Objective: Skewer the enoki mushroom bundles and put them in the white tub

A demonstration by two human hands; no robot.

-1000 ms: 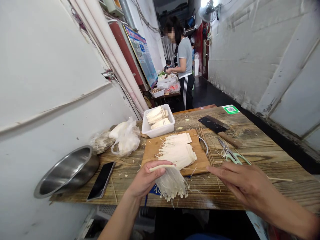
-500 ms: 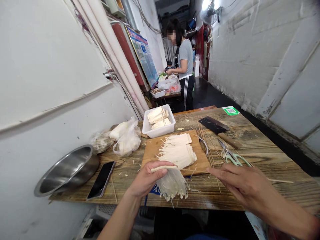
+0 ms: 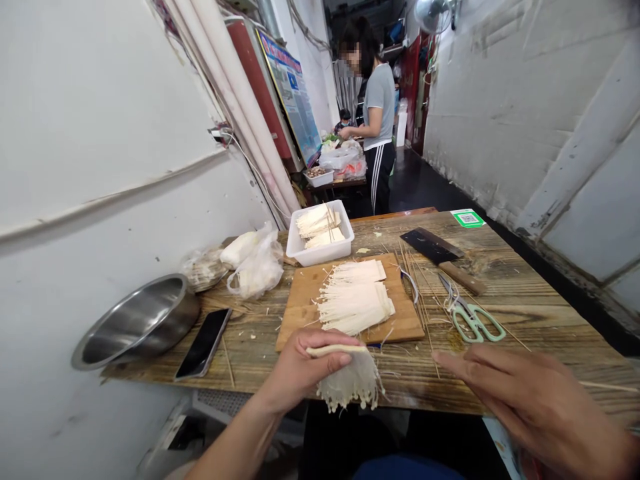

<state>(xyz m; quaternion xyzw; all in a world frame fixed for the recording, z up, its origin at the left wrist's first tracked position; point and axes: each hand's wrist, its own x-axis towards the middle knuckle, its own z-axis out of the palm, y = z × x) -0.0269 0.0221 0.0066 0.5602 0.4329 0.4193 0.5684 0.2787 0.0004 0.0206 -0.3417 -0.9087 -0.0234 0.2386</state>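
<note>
My left hand (image 3: 305, 363) pinches a flat bunch of enoki mushrooms (image 3: 350, 383) by its cut base, the caps hanging down over the table's front edge. To its right, my right hand (image 3: 520, 387) is closed round a thin bamboo skewer (image 3: 607, 386). The skewer's back end sticks out behind the hand, and its front part points left toward the bunch. Whether the tip enters the base is too fine to tell. Beyond my hands, more enoki bunches (image 3: 353, 307) lie flat on a wooden cutting board (image 3: 300, 313).
A white tub (image 3: 320, 253) of skewered enoki stands behind the board. On the right lie loose skewers (image 3: 423, 300), a cleaver (image 3: 435, 247) and green-handled scissors (image 3: 477, 323). At left are a steel bowl (image 3: 135, 320), a phone (image 3: 204, 343) and plastic bags (image 3: 255, 267). A person (image 3: 379, 107) stands farther back.
Both hands sit slightly lower and farther right in the picture, the right one farther from the bunch. The view has shifted a little. The same bunch stays in my left hand.
</note>
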